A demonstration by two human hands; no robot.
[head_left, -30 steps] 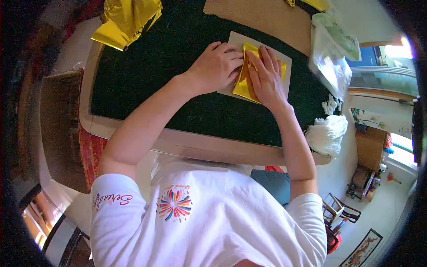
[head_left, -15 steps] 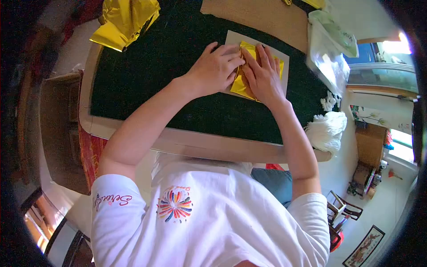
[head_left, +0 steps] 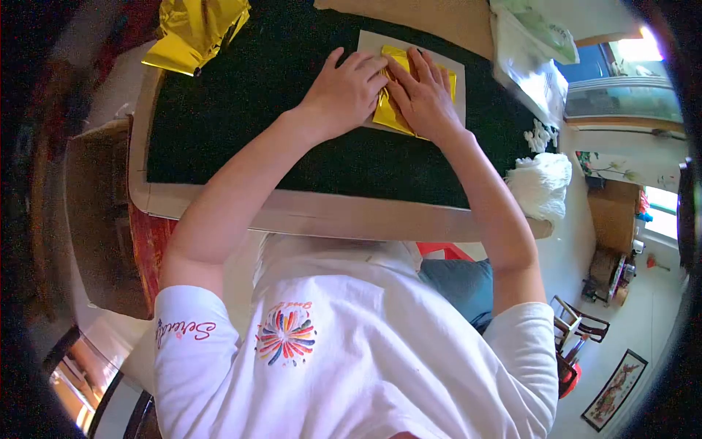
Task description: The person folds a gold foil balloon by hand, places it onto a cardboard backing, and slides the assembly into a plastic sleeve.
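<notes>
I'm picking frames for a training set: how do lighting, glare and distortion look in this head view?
Head view: strong fisheye bend, table edge curved, corners black; daylight blown out at the window; gold foil under both hands, left hand and right hand, glints brightly; hands sharp, room at the rim soft.

Shiny gold foil sheet (head_left: 390, 113), creased and mirror-glossy, lies on a matt pale card (head_left: 457, 88). The desk (head_left: 241, 110) wears a dark, dull felt-like cloth with a smooth light wooden edge. More crumpled gold foil (head_left: 194, 29) gleams nearby; white fluffy yarn (head_left: 541, 186) and a thin clear plastic bag (head_left: 530, 69) sit at the side.
</notes>
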